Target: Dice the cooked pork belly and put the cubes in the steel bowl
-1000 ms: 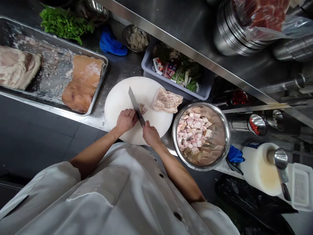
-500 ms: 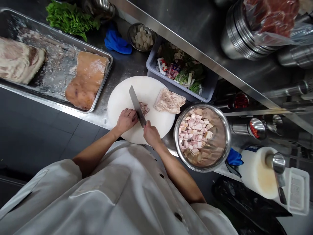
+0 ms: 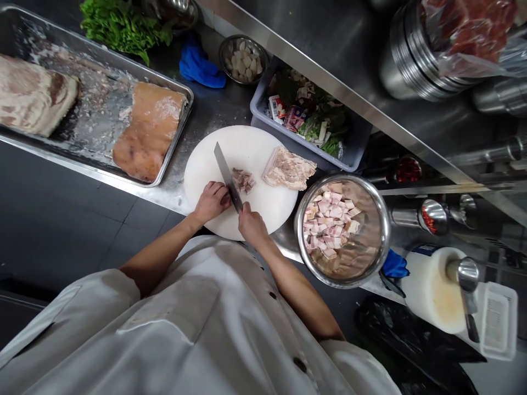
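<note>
My right hand (image 3: pixel 252 224) is wrapped round the handle of a cleaver (image 3: pixel 225 174), whose blade points away and to the left over the round white cutting board (image 3: pixel 201 159). Beside the blade, on its left, my left hand (image 3: pixel 212 201) has its fingers curled down at the board; what lies under them is hidden. Small cut pieces of meat (image 3: pixel 244 181) lie just right of the blade. A larger slab of pork (image 3: pixel 289 169) rests at the board's right edge. Diced pork (image 3: pixel 329 219) fills part of a steel bowl (image 3: pixel 382 236) right of the board.
A metal tray (image 3: pixel 175 144) on the left holds big pork slabs. Behind the board stand a grey-blue bin (image 3: pixel 263 119) of scraps, a bowl of peeled cloves (image 3: pixel 242 61), a blue cloth (image 3: pixel 201 67) and leafy greens (image 3: pixel 123 30). A steel shelf (image 3: pixel 313 55) overhangs the back right.
The cleaver has shifted slightly left, together with my left hand. More of the cut meat pieces now show to the right of the blade. The view has moved a little.
</note>
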Demonstrator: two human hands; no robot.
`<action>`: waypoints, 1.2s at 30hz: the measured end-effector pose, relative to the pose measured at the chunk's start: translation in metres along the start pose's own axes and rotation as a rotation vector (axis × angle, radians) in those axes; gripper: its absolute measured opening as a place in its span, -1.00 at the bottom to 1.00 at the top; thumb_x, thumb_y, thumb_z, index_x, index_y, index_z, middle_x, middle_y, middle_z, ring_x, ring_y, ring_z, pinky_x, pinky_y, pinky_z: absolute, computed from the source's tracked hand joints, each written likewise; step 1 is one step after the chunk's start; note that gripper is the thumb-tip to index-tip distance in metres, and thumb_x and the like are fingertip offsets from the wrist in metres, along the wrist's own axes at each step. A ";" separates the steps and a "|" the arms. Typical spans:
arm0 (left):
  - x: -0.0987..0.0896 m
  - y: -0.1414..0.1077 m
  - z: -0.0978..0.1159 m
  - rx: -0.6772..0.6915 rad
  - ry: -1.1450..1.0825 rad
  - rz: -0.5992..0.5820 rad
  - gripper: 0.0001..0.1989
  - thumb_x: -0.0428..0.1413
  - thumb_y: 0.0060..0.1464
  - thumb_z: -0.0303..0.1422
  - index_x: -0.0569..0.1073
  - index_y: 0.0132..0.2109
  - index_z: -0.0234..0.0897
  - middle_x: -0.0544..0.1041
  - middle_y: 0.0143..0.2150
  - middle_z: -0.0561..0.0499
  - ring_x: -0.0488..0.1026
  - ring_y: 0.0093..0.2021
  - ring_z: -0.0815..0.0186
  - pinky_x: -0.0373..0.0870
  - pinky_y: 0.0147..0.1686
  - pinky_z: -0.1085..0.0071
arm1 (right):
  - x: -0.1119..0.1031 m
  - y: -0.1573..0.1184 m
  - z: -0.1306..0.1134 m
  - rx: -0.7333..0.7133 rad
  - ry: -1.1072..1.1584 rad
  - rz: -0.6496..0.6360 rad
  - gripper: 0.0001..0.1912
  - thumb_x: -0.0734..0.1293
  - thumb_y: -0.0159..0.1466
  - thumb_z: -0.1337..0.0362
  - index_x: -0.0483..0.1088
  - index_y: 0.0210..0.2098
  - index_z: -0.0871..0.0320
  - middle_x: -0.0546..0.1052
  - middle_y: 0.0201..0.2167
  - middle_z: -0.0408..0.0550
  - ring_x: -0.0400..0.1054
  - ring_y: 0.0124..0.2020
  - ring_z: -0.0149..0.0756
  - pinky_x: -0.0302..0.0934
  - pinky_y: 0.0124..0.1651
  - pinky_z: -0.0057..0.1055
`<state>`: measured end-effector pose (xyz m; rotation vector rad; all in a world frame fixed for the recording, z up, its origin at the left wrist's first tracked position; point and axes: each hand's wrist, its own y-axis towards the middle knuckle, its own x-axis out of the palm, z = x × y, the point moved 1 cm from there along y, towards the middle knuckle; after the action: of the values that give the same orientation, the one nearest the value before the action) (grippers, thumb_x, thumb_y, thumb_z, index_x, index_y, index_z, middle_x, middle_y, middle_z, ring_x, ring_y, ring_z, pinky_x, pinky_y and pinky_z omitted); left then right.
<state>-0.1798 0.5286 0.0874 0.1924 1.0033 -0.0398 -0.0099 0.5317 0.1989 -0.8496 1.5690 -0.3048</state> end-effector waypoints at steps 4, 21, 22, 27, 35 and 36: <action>-0.012 -0.009 -0.006 0.080 -0.058 0.106 -0.74 0.16 0.01 -0.32 0.42 -0.11 -0.24 0.44 -0.05 -0.19 0.34 -0.02 0.05 0.34 -0.02 0.06 | -0.024 -0.045 0.009 -0.022 -0.059 -0.015 -0.79 0.04 0.52 0.28 0.15 0.08 0.21 0.60 -0.28 0.16 0.57 -0.21 -0.03 0.31 -0.26 -0.33; -0.018 -0.019 -0.020 0.073 -0.147 0.193 -0.74 0.15 0.06 -0.33 0.37 -0.07 -0.23 0.45 -0.09 -0.16 0.40 -0.02 0.12 0.47 -0.05 0.15 | -0.016 -0.046 -0.002 -0.013 -0.035 -0.032 -0.77 0.03 0.53 0.29 0.16 0.10 0.21 0.60 -0.26 0.17 0.57 -0.19 -0.02 0.30 -0.22 -0.30; -0.018 -0.019 -0.021 0.081 -0.145 0.190 -0.77 0.15 0.07 -0.33 0.37 -0.10 -0.22 0.45 -0.10 -0.15 0.41 -0.04 0.14 0.48 -0.08 0.17 | -0.019 -0.057 -0.003 -0.018 -0.055 -0.061 -0.78 0.03 0.52 0.31 0.16 0.09 0.21 0.60 -0.28 0.17 0.57 -0.20 -0.01 0.30 -0.24 -0.30; -0.012 -0.016 -0.024 0.098 -0.138 0.145 -0.89 0.13 0.08 -0.36 0.38 -0.21 -0.21 0.47 -0.15 -0.13 0.42 -0.12 0.17 0.48 -0.13 0.20 | -0.005 -0.047 -0.012 -0.051 -0.035 -0.102 -0.77 0.03 0.50 0.36 0.17 0.09 0.25 0.60 -0.26 0.23 0.57 -0.19 0.00 0.32 -0.25 -0.28; -0.013 -0.019 -0.024 0.025 -0.154 0.158 -0.82 0.15 0.05 -0.36 0.40 -0.15 -0.20 0.48 -0.11 -0.12 0.44 -0.05 0.13 0.48 -0.03 0.12 | 0.008 0.014 -0.011 -0.053 0.072 0.050 -0.69 0.04 0.53 0.24 0.15 0.17 0.25 0.60 -0.18 0.21 0.55 -0.15 -0.04 0.29 -0.19 -0.31; -0.015 -0.021 -0.025 0.012 -0.157 0.170 -0.79 0.15 0.05 -0.36 0.40 -0.12 -0.20 0.47 -0.09 -0.13 0.43 -0.03 0.12 0.48 -0.03 0.12 | 0.004 0.005 -0.010 -0.054 0.072 0.057 -0.70 0.03 0.53 0.24 0.15 0.17 0.24 0.60 -0.20 0.19 0.55 -0.16 -0.05 0.28 -0.21 -0.32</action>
<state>-0.2108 0.5114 0.0838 0.2809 0.8280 0.0926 -0.0209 0.5299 0.1943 -0.8422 1.6721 -0.2555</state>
